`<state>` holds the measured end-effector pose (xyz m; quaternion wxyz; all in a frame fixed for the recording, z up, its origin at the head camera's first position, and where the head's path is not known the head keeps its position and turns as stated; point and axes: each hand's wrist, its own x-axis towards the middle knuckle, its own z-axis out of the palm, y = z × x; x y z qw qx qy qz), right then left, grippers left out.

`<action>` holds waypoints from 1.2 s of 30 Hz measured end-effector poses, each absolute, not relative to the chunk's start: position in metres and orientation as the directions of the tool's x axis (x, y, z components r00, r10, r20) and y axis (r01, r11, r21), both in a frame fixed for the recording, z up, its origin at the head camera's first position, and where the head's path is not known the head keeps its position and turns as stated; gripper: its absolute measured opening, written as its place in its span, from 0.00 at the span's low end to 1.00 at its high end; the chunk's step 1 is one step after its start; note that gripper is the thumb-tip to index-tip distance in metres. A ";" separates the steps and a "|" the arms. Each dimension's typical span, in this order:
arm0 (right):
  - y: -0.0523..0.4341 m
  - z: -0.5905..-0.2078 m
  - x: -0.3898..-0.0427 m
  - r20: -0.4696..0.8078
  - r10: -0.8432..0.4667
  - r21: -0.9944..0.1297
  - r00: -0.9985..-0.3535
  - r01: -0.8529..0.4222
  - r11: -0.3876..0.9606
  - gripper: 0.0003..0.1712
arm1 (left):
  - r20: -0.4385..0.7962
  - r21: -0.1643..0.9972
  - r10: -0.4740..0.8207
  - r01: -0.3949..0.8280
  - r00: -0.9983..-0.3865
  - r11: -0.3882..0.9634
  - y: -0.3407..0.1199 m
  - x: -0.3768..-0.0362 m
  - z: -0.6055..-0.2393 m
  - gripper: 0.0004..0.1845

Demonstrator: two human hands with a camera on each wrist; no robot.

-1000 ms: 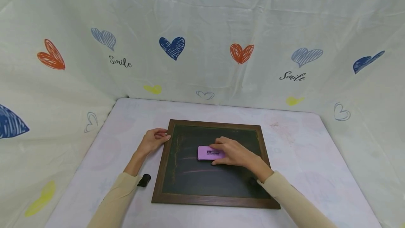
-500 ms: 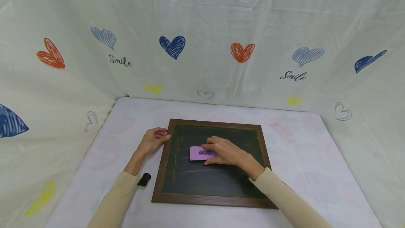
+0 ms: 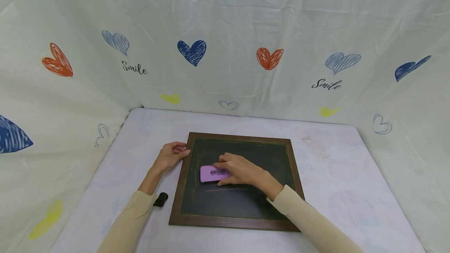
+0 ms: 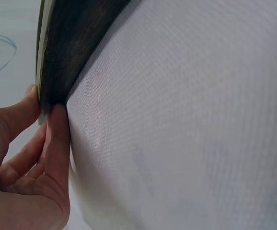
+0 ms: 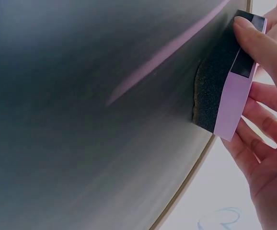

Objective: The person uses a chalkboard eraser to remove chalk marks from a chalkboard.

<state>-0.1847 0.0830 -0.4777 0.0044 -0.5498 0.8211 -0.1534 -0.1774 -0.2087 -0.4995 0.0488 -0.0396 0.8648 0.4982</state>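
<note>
The right hand (image 3: 239,170) is clamped on a pink eraser (image 3: 212,174), thumb on the near long side and fingers curled over the top and far side, pressing its dark foam face flat to the chalkboard (image 3: 242,202); the left hand (image 3: 171,155) pinches the board's wooden frame (image 3: 183,179) near its far-left corner, thumb on top of the rail and fingers against its outer edge, steadying it.

Judged from the board as it lies, the wiping is partly done; the far half and the 3 o'clock side of the slate look dark and clean, as does most of the near half; what remains is a faint pink chalk line (image 3: 225,189) just toward 6 o'clock of the eraser, which shows as a long pink streak (image 5: 167,57) in the right wrist view, and pale vertical smears (image 3: 195,175) along the 9 o'clock edge of the slate.

The eraser sits left of the board's centre, close to those smears; its long axis runs from 9 o'clock to 3 o'clock, about parallel to the near rail, with the free short end pointing to 9 o'clock and the 3 o'clock end hidden under the fingers; its printed label faces up.

A small black object (image 3: 161,199) lies on the white table (image 3: 334,167) by the left sleeve, just outside the frame.
</note>
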 end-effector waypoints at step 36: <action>0.110 -0.475 -0.185 0.083 -0.878 -0.275 -0.471 -0.858 0.434 0.34 | -0.096 0.866 0.002 -0.083 -0.995 0.493 -0.210 -0.177 -0.500 0.22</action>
